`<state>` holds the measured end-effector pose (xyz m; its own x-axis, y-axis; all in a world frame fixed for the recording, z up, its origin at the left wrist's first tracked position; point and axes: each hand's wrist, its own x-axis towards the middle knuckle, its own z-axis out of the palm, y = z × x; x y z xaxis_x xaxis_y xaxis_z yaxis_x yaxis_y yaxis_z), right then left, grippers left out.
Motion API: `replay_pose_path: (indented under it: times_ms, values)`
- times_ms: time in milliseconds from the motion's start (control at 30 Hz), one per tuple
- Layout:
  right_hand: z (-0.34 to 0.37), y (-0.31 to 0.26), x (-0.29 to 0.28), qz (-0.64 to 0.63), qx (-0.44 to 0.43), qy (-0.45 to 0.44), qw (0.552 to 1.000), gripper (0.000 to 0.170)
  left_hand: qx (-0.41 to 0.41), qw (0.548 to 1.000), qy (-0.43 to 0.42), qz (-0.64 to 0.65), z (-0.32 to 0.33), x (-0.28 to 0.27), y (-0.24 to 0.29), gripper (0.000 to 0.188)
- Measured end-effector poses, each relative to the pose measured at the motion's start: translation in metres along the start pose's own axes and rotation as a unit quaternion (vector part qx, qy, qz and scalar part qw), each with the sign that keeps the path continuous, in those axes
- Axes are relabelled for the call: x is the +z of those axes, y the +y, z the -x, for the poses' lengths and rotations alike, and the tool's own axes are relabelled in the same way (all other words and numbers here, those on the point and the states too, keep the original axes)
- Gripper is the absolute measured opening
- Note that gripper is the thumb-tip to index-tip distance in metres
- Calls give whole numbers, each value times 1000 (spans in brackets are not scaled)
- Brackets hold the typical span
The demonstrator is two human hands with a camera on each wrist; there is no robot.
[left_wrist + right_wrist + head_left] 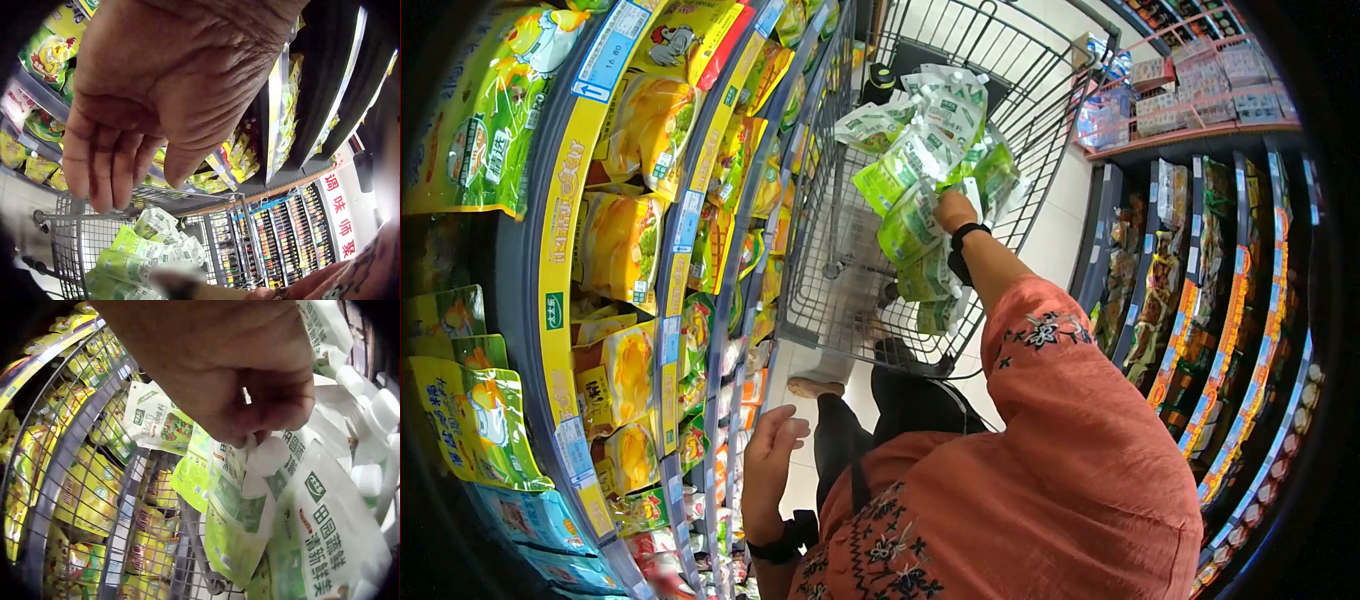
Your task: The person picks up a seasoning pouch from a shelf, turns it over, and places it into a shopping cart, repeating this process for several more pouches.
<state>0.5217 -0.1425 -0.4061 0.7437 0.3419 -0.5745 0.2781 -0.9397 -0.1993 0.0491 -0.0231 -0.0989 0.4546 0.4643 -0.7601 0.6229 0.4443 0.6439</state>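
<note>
My right hand reaches into a wire shopping cart, over a heap of green-and-white spouted pouches. In the right wrist view its thumb and curled fingers pinch a seasoning pouch at the top, right by the white cap. More capped pouches crowd beside it, overlapping one another. My left hand hangs at my side near the left shelf, holding nothing. In the left wrist view the palm shows, with fingers extended and loosely bent.
Shelves of yellow seasoning bags run close along the left. A dark item with a green top stands in the cart beside the heap. More packed shelves line the right, with a pink wire rack of boxes behind.
</note>
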Motion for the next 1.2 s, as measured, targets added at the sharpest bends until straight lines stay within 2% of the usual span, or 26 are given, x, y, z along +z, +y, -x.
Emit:
replay_pose_path:
  times_ms: [33,133,167,267,300,400,433,467,533,600,667,700,800,833,933,967,1000,1067,1133,1167,1200]
  values:
    - [10,-7,-3,8,-9,-3,1000,29,4,1000,-2,3,1,0,-1,38]
    - [39,-32,-9,-39,-26,-109,993,32,25,1000,-19,-3,3,0,-1,38]
    - [55,-38,-6,-47,-65,-79,994,32,26,999,-25,5,3,1,-3,39]
    - [100,-58,-8,-144,-119,-91,978,34,29,998,-34,-33,4,0,5,39]
    - [126,-69,-22,-165,-141,-80,973,36,47,997,-41,-39,4,-3,5,39]
    - [191,-89,-77,-233,-156,-122,952,31,96,992,-31,-73,4,-8,10,39]
    - [212,-93,-89,-311,-163,-138,926,28,141,986,-33,-86,-3,-11,5,47]
    - [234,-97,-99,-384,-170,-159,894,25,196,972,-17,-128,1,-10,15,52]
    - [282,-114,-127,-392,-215,-173,878,24,288,934,14,-210,12,-1,37,62]
    - [329,-128,-157,-396,-245,-189,864,24,439,845,64,-299,18,2,47,82]
    - [385,-150,-187,-460,-278,-215,815,25,499,809,87,-298,35,7,65,89]
    - [407,-158,-194,-472,-285,-216,806,26,529,788,99,-299,44,8,69,93]
    - [455,-179,-203,-493,-324,-224,775,28,520,788,133,-303,62,2,66,91]
    - [467,-186,-204,-492,-342,-231,766,28,537,766,165,-313,68,-2,65,84]
    - [492,-202,-197,-476,-413,-246,736,30,563,769,156,-259,82,-19,55,73]
    - [500,-207,-197,-476,-437,-252,720,31,576,770,177,-210,84,-21,52,54]
    - [507,-210,-197,-476,-458,-258,705,32,526,830,143,-116,87,-25,48,49]
    - [516,-215,-203,-454,-496,-163,722,31,402,910,68,77,94,-37,40,41]
    - [507,-216,-206,-441,-541,-41,715,28,391,909,34,140,117,-50,41,38]
    - [504,-217,-207,-438,-542,-19,717,29,388,906,22,165,131,-56,45,39]
    - [505,-218,-206,-438,-537,-49,719,31,385,903,10,190,139,-61,45,40]
